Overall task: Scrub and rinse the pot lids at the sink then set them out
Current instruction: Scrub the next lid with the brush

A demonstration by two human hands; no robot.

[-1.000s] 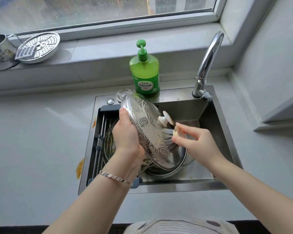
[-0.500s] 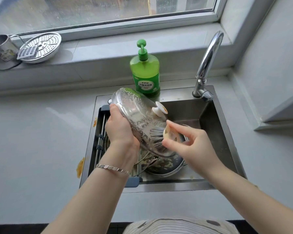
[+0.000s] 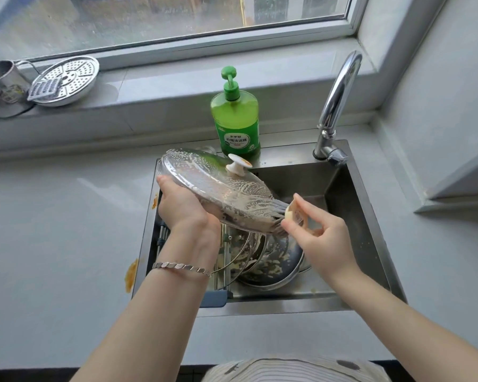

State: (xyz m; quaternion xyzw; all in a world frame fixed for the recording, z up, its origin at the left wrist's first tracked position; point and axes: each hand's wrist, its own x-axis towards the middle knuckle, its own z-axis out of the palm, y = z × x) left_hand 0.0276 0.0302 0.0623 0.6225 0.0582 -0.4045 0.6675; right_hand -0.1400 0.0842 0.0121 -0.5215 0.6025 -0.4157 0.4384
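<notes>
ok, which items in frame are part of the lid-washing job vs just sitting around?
In use: glass lid in left hand; brush in right hand; dirty lids in sink; soap bottle; tap.
Idle: steamer plate, grater, metal cup.

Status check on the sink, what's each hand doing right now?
Left hand grips soapy glass lid, tilted over sink. Right hand holds brush, bristles on lid. More dirty lids below.

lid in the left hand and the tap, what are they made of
Lid: looks like clear glass with a metal rim; the green bottle shows through it under the suds. Its knob seems glossy cream plastic or ceramic. Tap: polished chromed metal, mirror-bright reflections.
</notes>
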